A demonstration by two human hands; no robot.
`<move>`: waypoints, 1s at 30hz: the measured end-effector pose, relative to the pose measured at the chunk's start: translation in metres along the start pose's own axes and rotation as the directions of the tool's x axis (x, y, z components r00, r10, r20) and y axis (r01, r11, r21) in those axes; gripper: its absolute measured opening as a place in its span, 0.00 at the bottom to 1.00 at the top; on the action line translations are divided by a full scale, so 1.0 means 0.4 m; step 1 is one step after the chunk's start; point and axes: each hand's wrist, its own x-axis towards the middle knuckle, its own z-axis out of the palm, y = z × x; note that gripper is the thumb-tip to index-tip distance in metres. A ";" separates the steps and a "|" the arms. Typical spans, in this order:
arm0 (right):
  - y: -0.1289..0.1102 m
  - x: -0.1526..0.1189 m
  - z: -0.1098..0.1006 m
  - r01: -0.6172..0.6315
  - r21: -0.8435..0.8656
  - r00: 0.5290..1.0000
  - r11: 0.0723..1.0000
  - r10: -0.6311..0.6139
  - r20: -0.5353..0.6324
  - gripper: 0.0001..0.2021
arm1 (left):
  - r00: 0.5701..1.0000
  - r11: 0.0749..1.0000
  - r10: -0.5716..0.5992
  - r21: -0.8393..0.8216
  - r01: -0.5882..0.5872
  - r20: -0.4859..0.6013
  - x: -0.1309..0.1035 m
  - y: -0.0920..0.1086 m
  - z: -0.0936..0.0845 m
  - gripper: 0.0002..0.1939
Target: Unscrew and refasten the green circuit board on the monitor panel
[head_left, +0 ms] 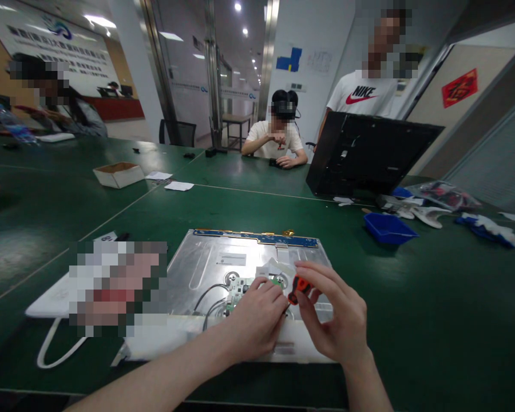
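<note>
Pinching the orange-and-black screwdriver [300, 289] between thumb and fingers, our right hand [341, 317] holds it tilted over the metal panel [206, 260], right of the green circuit board [238, 286]. Our left hand [257, 315] lies over the board's near right part, fingers curled in beside the shaft; we cannot tell whether they grip anything. The tip is hidden too. To work well here, we should stand the driver squarer to its seat, press steadily, turn lightly from the fingertips, and let the left hand steady without leaning on components.

The dark cables [208, 294] loop just left of the board, where our left forearm could snag them. A blue circuit strip [249, 236] lines the panel's far edge. Left on the green desk [416, 332], a white cable [43, 349] curves near the panel; a blue tray [388, 229] sits to the far right, before a black monitor [369, 154], both clear of our hands.
</note>
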 end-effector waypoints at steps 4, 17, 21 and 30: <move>0.007 -0.005 0.006 0.010 0.014 0.999 1.000 -0.010 -0.037 0.17 | 1.000 1.000 -0.002 0.001 0.002 0.005 0.001 -0.001 0.000 0.10; 0.003 0.004 0.002 0.008 0.011 1.000 1.000 -0.008 0.009 0.19 | 1.000 1.000 0.003 0.005 -0.003 0.000 0.002 -0.001 -0.004 0.11; 0.003 0.003 0.001 0.007 -0.016 1.000 1.000 -0.006 0.009 0.19 | 1.000 1.000 0.005 0.006 -0.005 0.010 0.002 -0.002 -0.002 0.09; 0.007 -0.001 0.003 0.011 -0.044 0.999 0.999 -0.013 -0.039 0.17 | 1.000 1.000 0.004 0.023 -0.004 0.019 0.002 0.001 -0.005 0.09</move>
